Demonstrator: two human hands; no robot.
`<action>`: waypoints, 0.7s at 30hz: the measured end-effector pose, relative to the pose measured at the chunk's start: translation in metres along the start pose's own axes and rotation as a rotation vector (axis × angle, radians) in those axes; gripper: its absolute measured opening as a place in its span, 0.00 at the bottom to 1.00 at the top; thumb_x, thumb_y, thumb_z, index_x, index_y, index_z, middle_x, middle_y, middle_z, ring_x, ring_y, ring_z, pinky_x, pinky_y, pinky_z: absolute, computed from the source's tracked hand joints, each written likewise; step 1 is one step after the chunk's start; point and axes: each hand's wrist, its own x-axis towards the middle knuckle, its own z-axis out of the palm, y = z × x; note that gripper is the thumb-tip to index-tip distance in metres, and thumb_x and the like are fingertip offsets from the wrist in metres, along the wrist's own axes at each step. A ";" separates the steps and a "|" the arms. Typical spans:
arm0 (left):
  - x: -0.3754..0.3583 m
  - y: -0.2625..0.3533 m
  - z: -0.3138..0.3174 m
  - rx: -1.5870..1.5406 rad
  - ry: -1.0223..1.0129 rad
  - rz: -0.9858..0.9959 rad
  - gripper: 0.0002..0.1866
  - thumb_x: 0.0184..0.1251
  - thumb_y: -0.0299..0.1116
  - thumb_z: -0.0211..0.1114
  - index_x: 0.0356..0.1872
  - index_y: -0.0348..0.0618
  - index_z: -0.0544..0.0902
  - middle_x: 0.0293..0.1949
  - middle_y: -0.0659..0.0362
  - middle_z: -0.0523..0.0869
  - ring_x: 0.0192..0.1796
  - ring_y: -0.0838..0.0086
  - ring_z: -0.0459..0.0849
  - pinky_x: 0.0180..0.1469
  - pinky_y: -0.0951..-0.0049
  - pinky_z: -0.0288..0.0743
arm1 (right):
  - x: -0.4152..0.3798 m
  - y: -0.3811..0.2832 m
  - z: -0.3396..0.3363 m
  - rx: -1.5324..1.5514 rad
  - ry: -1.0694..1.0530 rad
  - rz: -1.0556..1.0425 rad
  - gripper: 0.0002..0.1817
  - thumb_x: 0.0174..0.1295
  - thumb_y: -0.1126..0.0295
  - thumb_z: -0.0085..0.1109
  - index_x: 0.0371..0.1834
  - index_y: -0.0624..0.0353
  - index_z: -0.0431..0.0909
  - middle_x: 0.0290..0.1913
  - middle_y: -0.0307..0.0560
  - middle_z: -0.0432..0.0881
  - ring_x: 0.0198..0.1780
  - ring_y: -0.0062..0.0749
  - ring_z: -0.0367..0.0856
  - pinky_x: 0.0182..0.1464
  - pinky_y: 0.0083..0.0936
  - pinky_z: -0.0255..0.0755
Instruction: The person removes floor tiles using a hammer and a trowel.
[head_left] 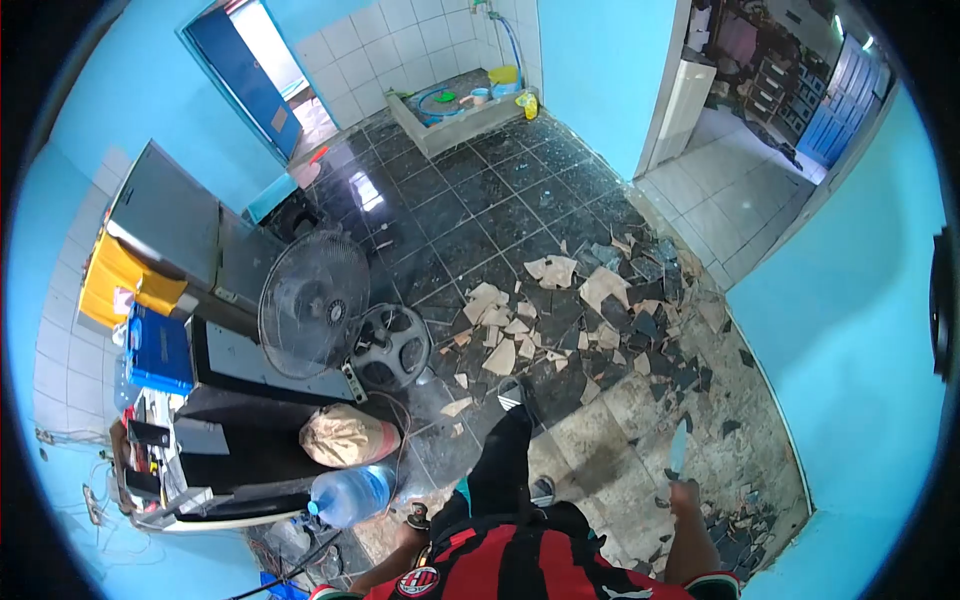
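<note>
My right hand [684, 496] is closed around the lower end of a flat tool with a long pale blade [678, 449], which points away from me over the bare, rough floor. Its exact kind is not clear. On the other side, my left hand [413, 528] is low beside my body, near a large blue water bottle [352, 497] lying on its side. The fingers look closed, with a small dark object at them that I cannot make out. Broken tile pieces [500, 357] lie in a heap ahead of my feet, beige and dark ones mixed.
A standing fan [314, 304] and its round base [391, 346] are at the left, near a sack [348, 437] and a refrigerator [165, 215]. Dark tiles [450, 195] cover the far floor, up to a low tiled basin [430, 142]. A doorway opens at right.
</note>
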 end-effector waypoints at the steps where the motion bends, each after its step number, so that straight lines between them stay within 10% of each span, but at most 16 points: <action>1: 0.012 0.014 -0.012 -0.043 -0.020 0.016 0.25 0.61 0.56 0.70 0.48 0.46 0.87 0.45 0.47 0.92 0.52 0.52 0.92 0.50 0.54 0.84 | 0.011 -0.028 0.006 -0.011 0.006 -0.046 0.13 0.60 0.70 0.69 0.43 0.64 0.78 0.21 0.46 0.76 0.17 0.36 0.76 0.17 0.39 0.65; 8: 0.152 0.156 -0.110 -0.397 0.201 0.181 0.16 0.54 0.41 0.72 0.43 0.48 0.88 0.44 0.47 0.92 0.52 0.48 0.90 0.50 0.53 0.84 | 0.018 -0.159 0.062 -0.248 -0.045 -0.188 0.22 0.57 0.68 0.76 0.48 0.71 0.79 0.26 0.50 0.83 0.22 0.36 0.82 0.23 0.37 0.75; 11: 0.210 0.244 -0.206 -0.188 0.256 0.240 0.15 0.55 0.40 0.70 0.43 0.48 0.88 0.43 0.47 0.92 0.50 0.48 0.90 0.50 0.52 0.84 | -0.011 -0.203 0.063 -0.183 -0.146 0.092 0.27 0.58 0.58 0.77 0.50 0.69 0.82 0.34 0.56 0.86 0.35 0.39 0.87 0.34 0.40 0.79; 15: 0.282 0.346 -0.311 -0.087 0.369 0.381 0.14 0.58 0.42 0.68 0.41 0.48 0.88 0.40 0.48 0.92 0.47 0.47 0.90 0.48 0.50 0.83 | 0.031 -0.156 0.081 -0.287 -0.128 0.061 0.17 0.61 0.61 0.76 0.37 0.64 0.84 0.26 0.49 0.83 0.28 0.37 0.84 0.31 0.40 0.75; 16: 0.297 0.370 -0.335 -0.050 0.399 0.420 0.13 0.58 0.42 0.68 0.41 0.48 0.88 0.39 0.48 0.92 0.46 0.47 0.90 0.47 0.49 0.83 | 0.096 -0.074 0.095 0.251 -0.366 0.282 0.15 0.63 0.63 0.76 0.36 0.65 0.83 0.25 0.46 0.80 0.25 0.37 0.81 0.27 0.41 0.72; 21: 0.312 0.486 -0.436 0.025 0.437 0.677 0.13 0.58 0.43 0.70 0.40 0.50 0.89 0.40 0.49 0.92 0.45 0.47 0.90 0.45 0.51 0.84 | 0.001 -0.189 0.109 0.158 -0.309 0.436 0.12 0.65 0.70 0.70 0.50 0.56 0.80 0.27 0.47 0.76 0.25 0.43 0.76 0.27 0.43 0.66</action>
